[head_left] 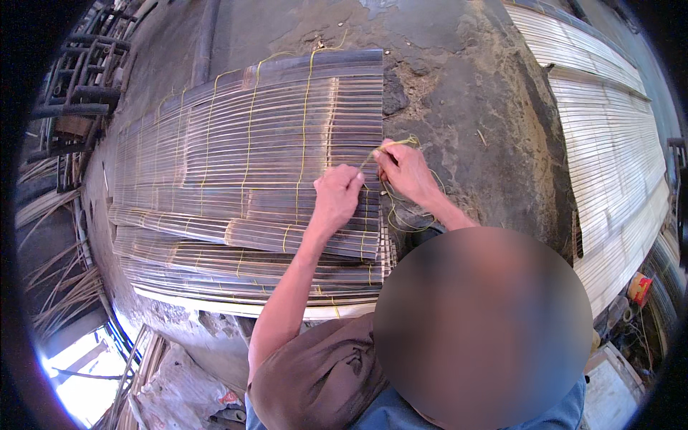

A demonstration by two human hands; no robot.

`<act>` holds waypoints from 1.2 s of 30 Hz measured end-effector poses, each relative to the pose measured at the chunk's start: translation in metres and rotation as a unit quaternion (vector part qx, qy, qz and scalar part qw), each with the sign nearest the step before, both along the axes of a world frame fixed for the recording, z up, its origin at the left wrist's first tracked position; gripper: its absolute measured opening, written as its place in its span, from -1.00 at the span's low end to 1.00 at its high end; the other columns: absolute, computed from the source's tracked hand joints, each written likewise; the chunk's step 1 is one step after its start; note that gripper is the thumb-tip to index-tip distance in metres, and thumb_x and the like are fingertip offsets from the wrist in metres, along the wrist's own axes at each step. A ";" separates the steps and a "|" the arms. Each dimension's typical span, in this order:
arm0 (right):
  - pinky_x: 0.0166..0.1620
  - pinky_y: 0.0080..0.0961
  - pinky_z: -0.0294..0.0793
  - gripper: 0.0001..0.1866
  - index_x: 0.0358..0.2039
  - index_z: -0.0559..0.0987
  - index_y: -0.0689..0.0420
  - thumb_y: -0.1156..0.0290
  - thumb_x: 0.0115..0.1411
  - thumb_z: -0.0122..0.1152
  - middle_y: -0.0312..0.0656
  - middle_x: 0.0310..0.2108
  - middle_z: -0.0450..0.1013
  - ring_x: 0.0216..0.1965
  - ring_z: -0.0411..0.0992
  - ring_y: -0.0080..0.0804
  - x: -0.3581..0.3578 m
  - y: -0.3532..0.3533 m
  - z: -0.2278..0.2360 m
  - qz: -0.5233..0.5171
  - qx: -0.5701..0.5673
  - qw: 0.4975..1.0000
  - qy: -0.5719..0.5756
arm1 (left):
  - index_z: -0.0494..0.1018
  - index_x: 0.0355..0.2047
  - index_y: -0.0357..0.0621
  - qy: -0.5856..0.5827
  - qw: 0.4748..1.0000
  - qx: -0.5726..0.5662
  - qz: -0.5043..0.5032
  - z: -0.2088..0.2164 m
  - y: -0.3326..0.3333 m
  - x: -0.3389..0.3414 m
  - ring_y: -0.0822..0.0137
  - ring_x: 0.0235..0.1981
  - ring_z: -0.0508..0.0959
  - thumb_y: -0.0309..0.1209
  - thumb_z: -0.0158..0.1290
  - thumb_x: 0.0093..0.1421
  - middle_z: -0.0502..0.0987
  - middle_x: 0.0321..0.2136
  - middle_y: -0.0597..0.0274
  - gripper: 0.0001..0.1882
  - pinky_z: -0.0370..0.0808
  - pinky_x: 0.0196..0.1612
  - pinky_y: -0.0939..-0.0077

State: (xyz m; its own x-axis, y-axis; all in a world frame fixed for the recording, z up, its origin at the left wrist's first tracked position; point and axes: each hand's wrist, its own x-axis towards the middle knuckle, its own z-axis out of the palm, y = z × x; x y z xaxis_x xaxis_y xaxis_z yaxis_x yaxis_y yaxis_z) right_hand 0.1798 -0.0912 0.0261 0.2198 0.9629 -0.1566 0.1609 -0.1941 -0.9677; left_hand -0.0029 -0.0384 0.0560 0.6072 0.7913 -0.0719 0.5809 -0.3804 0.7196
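Observation:
A slatted bamboo blind [279, 136] of dark, thin strips lies on the floor, bound crosswise by rows of yellow-green string. Over its right edge, my left hand [338, 195] is closed, with a short stretch of yellow-green string [366, 160] running from its fingers to my right hand. Just past that edge, my right hand [408, 172] pinches the same string between thumb and fingers. Loose loops of string [393, 215] hang below my right hand toward the floor. The exact grip of the left fingertips is partly hidden by the hand itself.
More slatted layers [215, 261] lie folded at the blind's near side. A pale slatted mat [609, 143] stretches along the right on the rough floor [459, 93]. Frames of dark poles [82, 93] stand at the far left, loose strips [64, 279] below them. A whitish sack [183, 390] lies at lower left.

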 end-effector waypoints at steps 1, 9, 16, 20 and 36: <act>-0.32 -0.18 0.46 -0.75 -0.39 0.51 0.27 0.31 0.28 0.13 0.02 -0.52 0.49 -0.45 0.52 -0.02 0.001 0.008 0.002 -0.001 0.001 1.000 -0.005 | 0.56 -0.32 -0.28 -0.007 0.999 -0.047 0.010 -0.001 0.003 0.000 0.05 -0.33 0.52 -0.41 0.02 0.30 0.54 -0.41 0.02 -0.81 0.44 -0.19 0.19; -0.38 -0.41 0.45 -0.75 -0.33 0.52 0.26 0.34 0.38 0.04 -0.17 -0.51 0.50 -0.49 0.48 -0.43 -0.007 0.048 0.019 0.121 0.079 0.988 -0.049 | 0.59 -0.33 -0.24 -0.052 0.981 -0.177 0.062 -0.018 0.006 -0.001 0.20 -0.41 0.50 -0.34 0.04 0.30 0.53 -0.48 0.09 -0.78 0.44 -0.26 0.31; -0.35 -0.60 0.42 -0.62 0.22 0.46 0.06 0.38 0.41 -0.02 -0.26 -0.36 0.52 -0.43 0.40 -0.62 0.019 0.017 0.020 0.241 -0.104 0.958 0.119 | 0.55 -0.32 -0.30 -0.012 0.989 -0.147 0.022 -0.015 0.010 -0.001 0.40 -0.43 0.39 -0.40 0.03 0.31 0.48 -0.49 0.21 -0.80 0.36 -0.31 0.40; -0.40 -0.58 0.37 -0.79 -0.18 0.62 0.17 0.32 0.35 0.13 -0.34 -0.46 0.49 -0.49 0.35 -0.63 -0.001 0.019 0.012 0.176 0.042 0.983 0.006 | 0.56 -0.38 -0.22 0.009 0.982 -0.185 0.038 -0.007 0.010 0.002 0.23 -0.43 0.44 -0.36 0.05 0.25 0.46 -0.50 0.13 -0.81 0.37 -0.32 0.32; -0.34 -0.17 0.46 -0.67 -0.40 0.52 0.26 0.24 0.36 0.04 0.05 -0.53 0.49 -0.43 0.54 0.01 -0.008 -0.028 -0.003 -0.063 -0.052 0.995 -0.054 | 0.54 -0.36 -0.26 -0.040 0.995 0.088 0.003 -0.004 -0.005 0.006 0.09 -0.30 0.52 -0.44 0.10 0.24 0.50 -0.42 0.06 -0.88 0.44 -0.16 0.26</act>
